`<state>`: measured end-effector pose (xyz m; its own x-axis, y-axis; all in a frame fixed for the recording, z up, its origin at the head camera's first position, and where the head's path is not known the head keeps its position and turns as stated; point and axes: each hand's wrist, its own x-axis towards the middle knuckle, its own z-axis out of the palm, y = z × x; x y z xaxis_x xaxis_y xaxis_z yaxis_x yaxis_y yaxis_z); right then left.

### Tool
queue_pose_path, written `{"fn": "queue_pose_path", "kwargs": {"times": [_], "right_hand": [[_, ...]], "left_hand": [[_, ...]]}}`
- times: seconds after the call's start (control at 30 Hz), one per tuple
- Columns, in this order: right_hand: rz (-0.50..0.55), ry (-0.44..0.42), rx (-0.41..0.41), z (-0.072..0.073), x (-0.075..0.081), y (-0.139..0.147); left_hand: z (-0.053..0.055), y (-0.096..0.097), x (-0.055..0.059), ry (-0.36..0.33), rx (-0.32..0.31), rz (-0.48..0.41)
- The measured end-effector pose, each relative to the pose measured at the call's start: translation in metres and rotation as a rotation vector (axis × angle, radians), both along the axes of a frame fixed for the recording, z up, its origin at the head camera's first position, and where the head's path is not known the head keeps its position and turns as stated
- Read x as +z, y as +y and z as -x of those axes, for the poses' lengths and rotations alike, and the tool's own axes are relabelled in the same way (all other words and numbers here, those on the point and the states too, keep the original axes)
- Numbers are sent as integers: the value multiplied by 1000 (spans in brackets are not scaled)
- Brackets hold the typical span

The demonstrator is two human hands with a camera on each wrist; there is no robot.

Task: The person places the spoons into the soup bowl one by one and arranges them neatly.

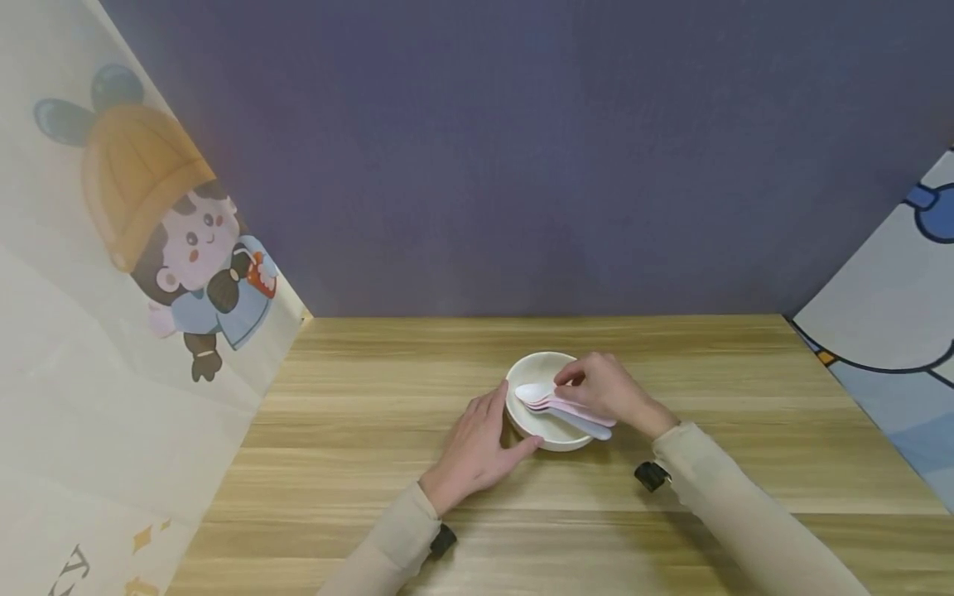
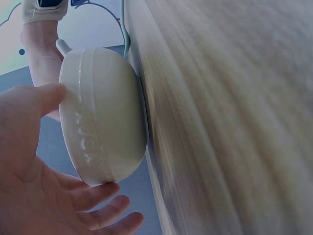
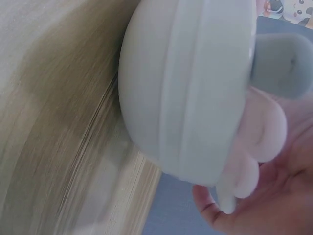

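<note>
A round cream bowl (image 1: 550,443) stands on the wooden table, several spoons lying in it with their handles over the right rim. The topmost spoon is a white spoon (image 1: 532,392); pink spoons (image 1: 592,414) lie beneath it and a grey spoon (image 1: 590,428) is nearest the front. My left hand (image 1: 477,447) holds the bowl's left side between thumb and fingers; raised lettering shows on the bowl (image 2: 105,117) in the left wrist view. From the right, my right hand (image 1: 607,389) reaches over the rim and pinches the white spoon, its fingertips partly hiding the handle.
The light wooden table (image 1: 358,389) meets a dark blue-grey panel (image 1: 522,165) at the back. Panels with cartoon prints, a left panel (image 1: 74,331) and a right panel (image 1: 887,306), flank it. Each wrist carries a small black device.
</note>
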<state>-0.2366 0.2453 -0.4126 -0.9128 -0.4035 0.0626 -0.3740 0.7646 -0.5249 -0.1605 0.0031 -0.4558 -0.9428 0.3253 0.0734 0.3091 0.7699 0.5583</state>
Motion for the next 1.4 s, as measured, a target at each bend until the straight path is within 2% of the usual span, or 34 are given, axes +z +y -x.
{"fn": "queue_pose_path", "kwargs": {"times": [0.2, 0.93, 1.17, 1.4], "right_hand": [[42, -12, -29, -3, 0, 5], [154, 95, -86, -13, 4, 35], [153, 74, -143, -17, 5, 43], [189, 111, -192, -22, 2, 56]], "left_hand": [[0, -1, 1, 0, 5, 0], [-1, -1, 0, 7, 1, -17], [-1, -2, 0, 15, 3, -19], [-1, -2, 0, 17, 2, -14]]}}
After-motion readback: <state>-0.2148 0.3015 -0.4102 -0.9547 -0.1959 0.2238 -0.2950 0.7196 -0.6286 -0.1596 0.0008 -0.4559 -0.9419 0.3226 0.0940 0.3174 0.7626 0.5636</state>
